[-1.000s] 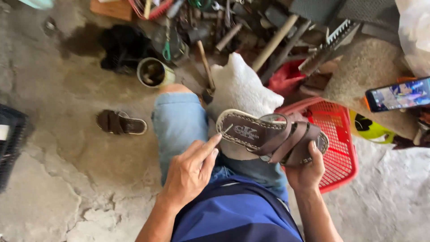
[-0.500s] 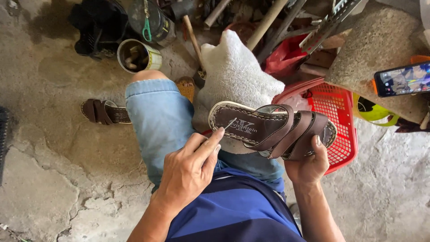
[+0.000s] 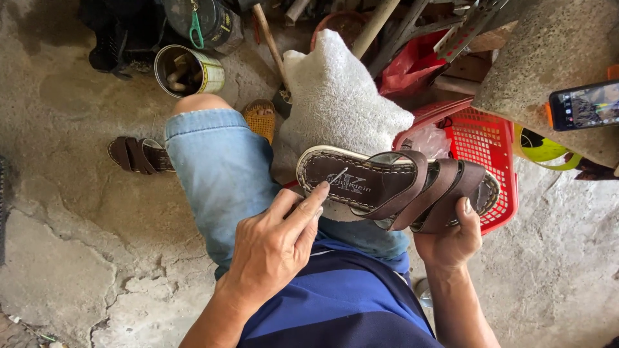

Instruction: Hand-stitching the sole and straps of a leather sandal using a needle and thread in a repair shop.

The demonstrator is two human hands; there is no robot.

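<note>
Down over the lap, the right hand [image 3: 451, 241] grips a brown strapped sandal [image 3: 393, 187] from beneath at its far end, thumb lying against the rearmost strap, so that the sandal lies sideways above the knee in blue denim shorts [image 3: 222, 171]. The left hand [image 3: 274, 248] is closed narrowly, fingers pinched on a thin metal needle [image 3: 336, 176] whose tip touches the insole, right at a pale printed mark on the dark footbed. Behind the sandal rests a white towel [image 3: 338, 100], and to its right a red plastic basket [image 3: 487, 138]. On the concrete floor sits a round tin can [image 3: 189, 69] with a pale yellow label band, near a second brown sandal [image 3: 137, 154]. A phone [image 3: 583, 105] with a lit screen lies on a stone block at the upper right.
</note>
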